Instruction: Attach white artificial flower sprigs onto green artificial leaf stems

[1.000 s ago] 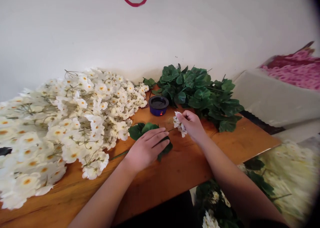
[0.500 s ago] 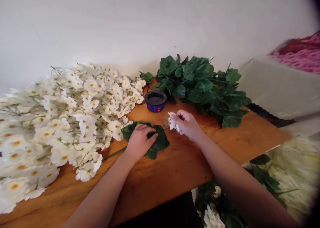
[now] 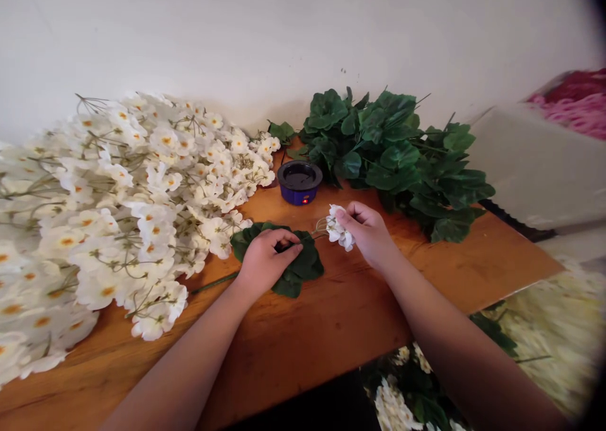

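Observation:
My right hand (image 3: 372, 234) is closed around a small bunch of white artificial flowers (image 3: 339, 228). The bunch's thin stems point left toward a spray of green artificial leaves (image 3: 303, 268). My left hand (image 3: 267, 259) rests over that spray with thumb and fingers pinched together at its centre; the exact spot they grip is hidden. The spray's green stem (image 3: 215, 283) runs out to the left along the wooden table (image 3: 326, 349). Just beyond both hands stands a round blue pot with a black top (image 3: 299, 182) and a red light on its front.
A large heap of white flowers with orange centres (image 3: 156, 185) covers the table's left side. Green leaf sprays (image 3: 392, 147) are piled at the back right against the wall. Below the right edge lie pale flowers (image 3: 558, 330), and pink ones (image 3: 577, 106) sit in a container.
The view has shifted slightly. My right hand, with the white flowers, has drawn a little to the right, and their thin stems show more clearly. My left hand stays on the leaf spray.

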Action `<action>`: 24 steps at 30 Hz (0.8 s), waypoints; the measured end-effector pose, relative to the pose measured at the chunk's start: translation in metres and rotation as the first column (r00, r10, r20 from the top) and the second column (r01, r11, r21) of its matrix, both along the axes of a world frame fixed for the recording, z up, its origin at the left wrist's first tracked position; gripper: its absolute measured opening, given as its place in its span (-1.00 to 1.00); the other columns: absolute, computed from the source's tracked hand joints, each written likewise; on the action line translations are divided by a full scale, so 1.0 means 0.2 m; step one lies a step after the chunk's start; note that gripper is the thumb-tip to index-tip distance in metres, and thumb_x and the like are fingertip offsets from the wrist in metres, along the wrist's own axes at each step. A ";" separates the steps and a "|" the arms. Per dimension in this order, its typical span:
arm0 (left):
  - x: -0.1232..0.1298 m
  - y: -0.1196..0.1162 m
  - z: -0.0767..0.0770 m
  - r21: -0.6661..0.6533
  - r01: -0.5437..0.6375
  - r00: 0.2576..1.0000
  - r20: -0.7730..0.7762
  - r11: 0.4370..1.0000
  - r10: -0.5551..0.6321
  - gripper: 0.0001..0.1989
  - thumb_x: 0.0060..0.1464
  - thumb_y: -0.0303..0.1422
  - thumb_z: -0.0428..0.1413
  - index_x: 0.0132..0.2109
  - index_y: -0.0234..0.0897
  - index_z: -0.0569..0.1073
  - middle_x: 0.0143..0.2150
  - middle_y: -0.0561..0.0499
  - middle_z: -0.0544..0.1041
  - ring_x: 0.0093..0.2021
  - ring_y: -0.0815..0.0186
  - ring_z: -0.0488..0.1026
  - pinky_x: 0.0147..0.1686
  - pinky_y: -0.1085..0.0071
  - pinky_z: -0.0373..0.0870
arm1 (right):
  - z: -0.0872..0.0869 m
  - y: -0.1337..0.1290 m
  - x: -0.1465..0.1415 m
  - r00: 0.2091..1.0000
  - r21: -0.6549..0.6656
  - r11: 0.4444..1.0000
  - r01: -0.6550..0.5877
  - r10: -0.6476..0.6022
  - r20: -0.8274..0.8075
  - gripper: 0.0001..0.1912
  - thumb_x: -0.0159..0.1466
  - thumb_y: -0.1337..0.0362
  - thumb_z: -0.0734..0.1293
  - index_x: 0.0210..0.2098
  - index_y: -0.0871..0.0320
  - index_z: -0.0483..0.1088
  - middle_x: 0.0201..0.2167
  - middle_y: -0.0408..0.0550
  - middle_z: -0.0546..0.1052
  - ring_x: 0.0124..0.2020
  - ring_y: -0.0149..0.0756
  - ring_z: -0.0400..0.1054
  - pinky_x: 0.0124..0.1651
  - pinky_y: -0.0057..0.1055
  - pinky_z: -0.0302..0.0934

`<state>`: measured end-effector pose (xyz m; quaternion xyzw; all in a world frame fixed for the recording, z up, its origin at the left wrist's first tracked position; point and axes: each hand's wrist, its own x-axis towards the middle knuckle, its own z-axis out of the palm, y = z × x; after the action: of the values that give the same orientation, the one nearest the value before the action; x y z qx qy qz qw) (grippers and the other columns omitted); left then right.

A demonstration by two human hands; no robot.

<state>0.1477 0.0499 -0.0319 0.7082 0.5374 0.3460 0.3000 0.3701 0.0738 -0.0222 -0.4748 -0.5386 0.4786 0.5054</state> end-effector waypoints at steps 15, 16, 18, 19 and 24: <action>0.00 0.00 -0.01 -0.085 -0.014 0.990 0.138 0.996 0.026 -0.86 0.09 -0.27 0.20 -0.26 -0.24 0.56 -0.35 0.03 0.54 -0.34 0.34 0.43 -0.33 0.41 0.35 | -0.03 0.00 -0.01 0.998 -0.025 0.998 0.057 -0.057 0.016 -0.54 0.18 -0.12 0.39 -0.51 0.07 0.18 -0.66 -0.24 0.35 -0.69 -0.46 0.15 -0.65 -0.48 0.04; 0.00 0.00 -0.01 -0.082 -0.017 0.991 0.133 0.997 0.028 -0.87 0.09 -0.27 0.20 -0.26 -0.24 0.56 -0.35 0.03 0.54 -0.34 0.34 0.43 -0.33 0.41 0.35 | -0.03 0.00 -0.01 0.998 -0.025 0.998 0.053 -0.053 0.019 -0.54 0.18 -0.12 0.39 -0.51 0.07 0.18 -0.66 -0.24 0.35 -0.69 -0.46 0.15 -0.65 -0.48 0.04; 0.00 0.00 -0.01 -0.072 -0.019 0.992 0.126 0.997 0.028 -0.87 0.09 -0.28 0.19 -0.26 -0.23 0.56 -0.34 0.03 0.54 -0.33 0.34 0.43 -0.32 0.41 0.35 | -0.03 0.00 -0.01 0.998 -0.028 0.998 0.048 -0.047 0.028 -0.53 0.18 -0.13 0.39 -0.51 0.07 0.18 -0.66 -0.23 0.36 -0.69 -0.46 0.15 -0.65 -0.48 0.03; 0.00 0.00 -0.02 -0.070 -0.017 0.992 0.124 0.997 0.025 -0.87 0.10 -0.28 0.19 -0.26 -0.23 0.55 -0.33 0.03 0.54 -0.33 0.34 0.43 -0.32 0.41 0.35 | -0.03 0.00 -0.02 0.998 -0.029 0.998 0.049 -0.048 0.032 -0.53 0.18 -0.13 0.39 -0.51 0.07 0.18 -0.65 -0.23 0.35 -0.68 -0.46 0.15 -0.65 -0.48 0.03; 0.00 0.00 -0.03 -0.078 -0.009 0.992 0.127 0.997 0.019 -0.86 0.11 -0.26 0.18 -0.25 -0.23 0.55 -0.34 0.02 0.53 -0.32 0.33 0.43 -0.34 0.42 0.34 | -0.02 0.00 -0.03 0.998 -0.033 0.997 0.064 -0.064 -0.006 -0.54 0.17 -0.09 0.41 -0.52 0.07 0.18 -0.66 -0.24 0.33 -0.69 -0.46 0.13 -0.67 -0.48 0.02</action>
<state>0.1473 0.0498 -0.0379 0.6685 0.5352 0.3716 0.3586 0.3644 0.0742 -0.0271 -0.4985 -0.5133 0.4726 0.5145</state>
